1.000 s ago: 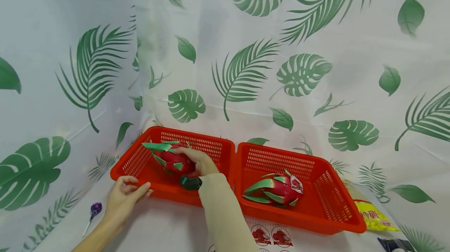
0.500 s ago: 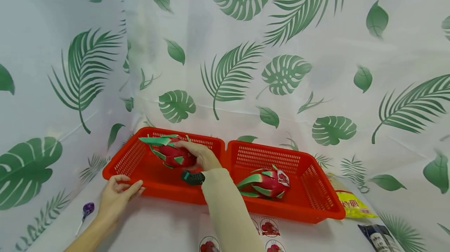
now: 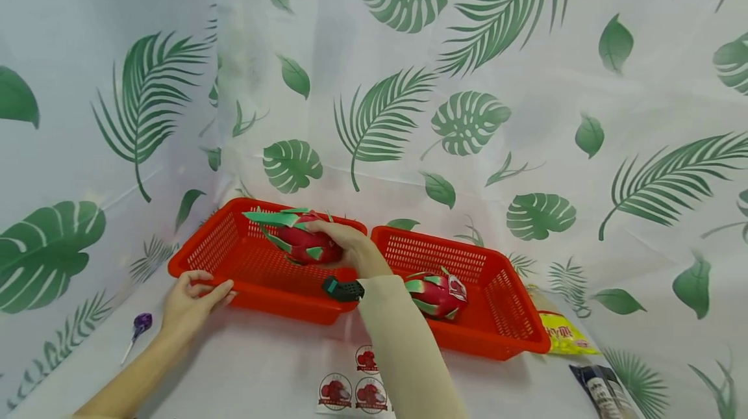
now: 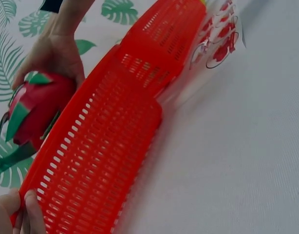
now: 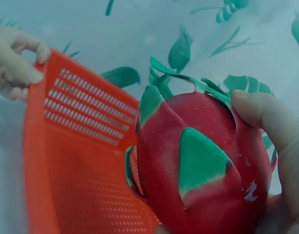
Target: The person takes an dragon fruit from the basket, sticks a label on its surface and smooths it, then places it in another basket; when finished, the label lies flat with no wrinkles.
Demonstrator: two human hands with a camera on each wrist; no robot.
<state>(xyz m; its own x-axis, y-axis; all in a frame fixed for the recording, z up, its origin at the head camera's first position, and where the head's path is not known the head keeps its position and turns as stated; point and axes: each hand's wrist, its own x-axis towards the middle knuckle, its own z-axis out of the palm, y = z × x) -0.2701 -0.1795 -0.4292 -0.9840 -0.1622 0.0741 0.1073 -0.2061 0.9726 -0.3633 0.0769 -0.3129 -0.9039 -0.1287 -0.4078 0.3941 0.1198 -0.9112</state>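
My right hand [image 3: 345, 243] grips a red dragon fruit [image 3: 304, 240] with green scales and holds it over the left red basket [image 3: 263, 299]. In the right wrist view the thumb lies along the side of the dragon fruit [image 5: 208, 161], and the basket floor shows below. At the basket's near left rim, my left hand [image 3: 189, 305] pinches the edge between thumb and fingers; the left wrist view shows these fingertips [image 4: 32, 209] on the rim. A second dragon fruit [image 3: 435, 295], bearing a round sticker, lies in the right red basket [image 3: 497, 344], partly hidden by my right sleeve.
A sheet of round dragon fruit stickers [image 3: 353, 393] lies in front of the baskets. A purple lollipop [image 3: 140, 325] is at the left. On the right are a yellow packet [image 3: 563, 334] and a dark packet [image 3: 604, 393]. Leaf-patterned cloth [image 3: 380, 178] stands behind.
The right hand has lifted the dragon fruit up from inside the left basket and shifted it slightly right. The left hand keeps its hold on the rim. The head view has turned somewhat.
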